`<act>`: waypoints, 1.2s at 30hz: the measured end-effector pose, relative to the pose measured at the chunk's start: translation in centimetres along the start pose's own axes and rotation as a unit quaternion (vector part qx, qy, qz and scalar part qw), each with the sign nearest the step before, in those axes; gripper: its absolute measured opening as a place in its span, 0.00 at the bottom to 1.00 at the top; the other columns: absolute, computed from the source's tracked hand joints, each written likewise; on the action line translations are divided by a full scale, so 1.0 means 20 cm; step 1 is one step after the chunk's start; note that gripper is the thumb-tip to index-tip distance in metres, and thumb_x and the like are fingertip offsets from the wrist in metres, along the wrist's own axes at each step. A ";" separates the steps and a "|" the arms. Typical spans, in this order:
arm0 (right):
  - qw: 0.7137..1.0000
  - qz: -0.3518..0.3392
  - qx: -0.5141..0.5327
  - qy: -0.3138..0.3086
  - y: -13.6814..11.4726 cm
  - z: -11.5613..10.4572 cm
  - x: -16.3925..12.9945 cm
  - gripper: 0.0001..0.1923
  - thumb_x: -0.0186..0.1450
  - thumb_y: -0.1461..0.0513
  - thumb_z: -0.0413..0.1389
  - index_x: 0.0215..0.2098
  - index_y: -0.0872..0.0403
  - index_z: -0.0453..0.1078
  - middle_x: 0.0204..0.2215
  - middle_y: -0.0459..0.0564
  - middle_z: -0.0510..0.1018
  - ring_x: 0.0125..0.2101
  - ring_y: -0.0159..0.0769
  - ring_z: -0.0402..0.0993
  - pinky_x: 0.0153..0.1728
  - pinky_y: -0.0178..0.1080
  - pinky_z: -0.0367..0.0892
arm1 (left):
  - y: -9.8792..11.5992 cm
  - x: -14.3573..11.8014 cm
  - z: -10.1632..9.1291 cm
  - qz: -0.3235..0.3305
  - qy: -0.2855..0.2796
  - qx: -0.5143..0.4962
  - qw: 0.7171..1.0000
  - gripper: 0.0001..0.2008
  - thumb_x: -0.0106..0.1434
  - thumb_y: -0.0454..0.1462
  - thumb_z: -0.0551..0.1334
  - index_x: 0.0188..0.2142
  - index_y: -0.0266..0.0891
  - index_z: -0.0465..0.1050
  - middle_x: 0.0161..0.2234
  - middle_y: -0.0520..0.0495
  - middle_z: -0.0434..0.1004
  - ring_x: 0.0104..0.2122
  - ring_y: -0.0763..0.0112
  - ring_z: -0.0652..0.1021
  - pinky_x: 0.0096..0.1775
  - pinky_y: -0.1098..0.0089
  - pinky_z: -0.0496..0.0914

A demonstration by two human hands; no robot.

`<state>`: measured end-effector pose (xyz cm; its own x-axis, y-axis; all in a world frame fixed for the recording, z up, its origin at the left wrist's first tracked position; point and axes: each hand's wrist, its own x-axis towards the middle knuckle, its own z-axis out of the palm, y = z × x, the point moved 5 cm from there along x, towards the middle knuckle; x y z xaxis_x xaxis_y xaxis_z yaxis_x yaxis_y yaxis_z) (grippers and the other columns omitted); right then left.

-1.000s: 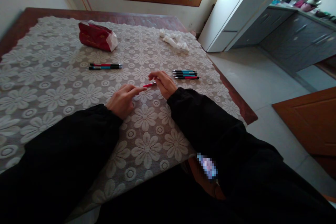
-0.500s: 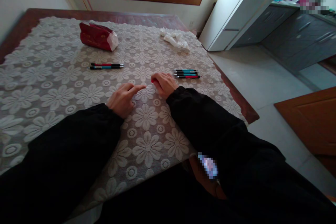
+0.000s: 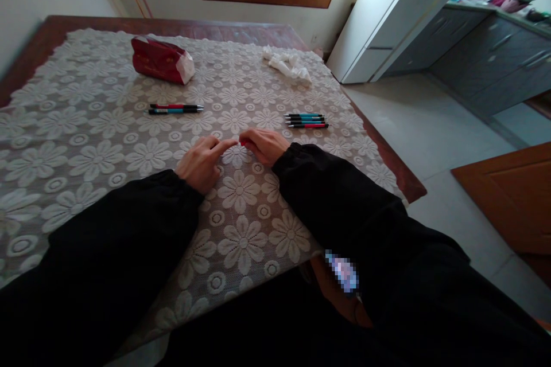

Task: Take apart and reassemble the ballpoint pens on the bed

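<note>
Red pen (image 3: 243, 143) sits clenched in the right hand (image 3: 263, 147) grip, left hand (image 3: 202, 163) forefinger touching.

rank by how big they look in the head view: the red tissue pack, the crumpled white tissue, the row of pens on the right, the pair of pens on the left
1. red tissue pack
2. crumpled white tissue
3. pair of pens and row of pens: too alike to rank; the pair spans longer, the row holds more pens.
The pack and tissue lie farther away, so they would be larger still.

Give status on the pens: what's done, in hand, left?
Looks done: two pens lying paired at left. In hand: a red pen piece, closed in the right hand, with the left hand touching its tip. Apparently left: four pens grouped at right.
</note>
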<state>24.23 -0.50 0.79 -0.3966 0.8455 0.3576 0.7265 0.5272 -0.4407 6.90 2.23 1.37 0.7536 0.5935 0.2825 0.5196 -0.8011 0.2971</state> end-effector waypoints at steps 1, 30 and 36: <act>1.000 -0.001 0.002 -0.004 0.00 0.00 0.00 0.11 0.75 0.58 0.44 0.47 0.52 0.66 0.42 0.52 0.79 0.41 0.36 0.74 0.47 0.40 0.66 | 0.00 0.00 0.00 0.002 0.002 0.002 1.000 0.37 0.52 0.23 0.53 0.60 0.45 0.71 0.39 0.44 0.73 0.42 0.58 0.74 0.47 0.58 0.73; 0.999 -0.035 -0.003 0.020 0.01 0.02 -0.01 0.08 0.73 0.60 0.46 0.47 0.53 0.62 0.40 0.52 0.76 0.39 0.36 0.70 0.43 0.39 0.66 | 0.00 0.01 0.00 0.028 0.004 -0.018 0.999 0.33 0.57 0.23 0.51 0.59 0.44 0.72 0.40 0.45 0.74 0.42 0.62 0.76 0.47 0.63 0.73; 0.999 -0.040 -0.009 -0.006 -0.01 0.02 -0.01 0.09 0.75 0.59 0.45 0.45 0.53 0.65 0.38 0.50 0.76 0.38 0.34 0.70 0.41 0.37 0.64 | 0.03 0.01 -0.01 0.024 0.009 -0.069 0.997 0.26 0.64 0.27 0.51 0.59 0.41 0.70 0.47 0.43 0.77 0.45 0.64 0.79 0.49 0.66 0.74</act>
<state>23.99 -0.66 0.54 -0.4614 0.8012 0.3810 0.7016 0.5924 -0.3960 7.15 1.89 1.80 0.7685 0.5567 0.3155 0.4215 -0.8113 0.4051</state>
